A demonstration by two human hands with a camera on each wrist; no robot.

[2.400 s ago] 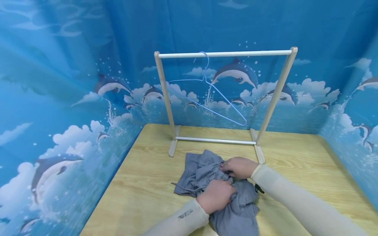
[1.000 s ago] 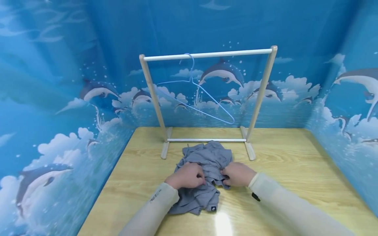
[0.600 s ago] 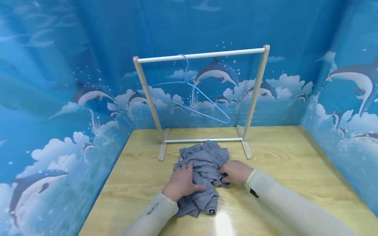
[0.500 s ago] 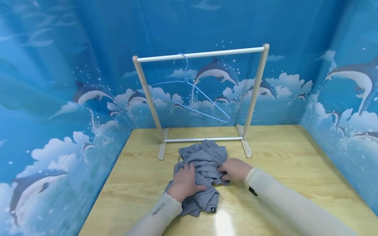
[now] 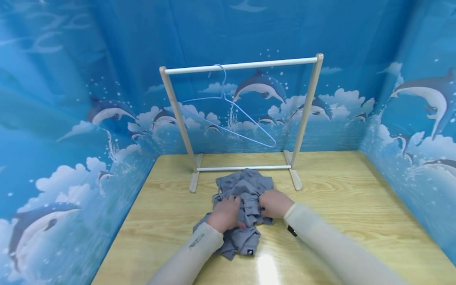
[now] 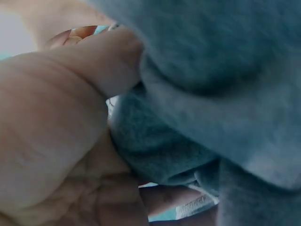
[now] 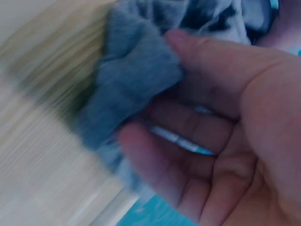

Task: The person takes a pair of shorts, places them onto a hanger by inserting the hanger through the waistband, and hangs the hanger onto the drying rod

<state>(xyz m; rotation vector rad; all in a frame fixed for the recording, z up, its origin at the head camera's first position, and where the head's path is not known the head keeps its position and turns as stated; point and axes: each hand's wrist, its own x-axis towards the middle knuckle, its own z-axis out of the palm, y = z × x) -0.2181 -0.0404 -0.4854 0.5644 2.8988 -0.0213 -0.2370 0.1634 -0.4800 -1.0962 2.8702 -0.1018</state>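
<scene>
The right hand (image 5: pixel 275 204) pinches the right edge of the gray cloth (image 5: pixel 250 206), with its thumb and curled fingers on the fold. The left hand (image 5: pixel 225 215) holds a soft bunch of the same cloth, with its thumb on one side and its fingers on the other, though the cloth hides its fingertips. So the cloth lies right between the two hands, and both are on it; neither one has to reach for it. The right hand is a bit farther from the person than the left. The cloth is all wrinkly on the desk (image 5: pixel 171 213), and its long way seems to run away from the person. Its far end is just by the low bar (image 5: pixel 213 169) of the rack (image 5: pixel 305 114). Up past the cloth, a bare blue hanger (image 5: pixel 223 95) hangs tilted from the top bar (image 5: pixel 263 64), well apart from both hands.
</scene>
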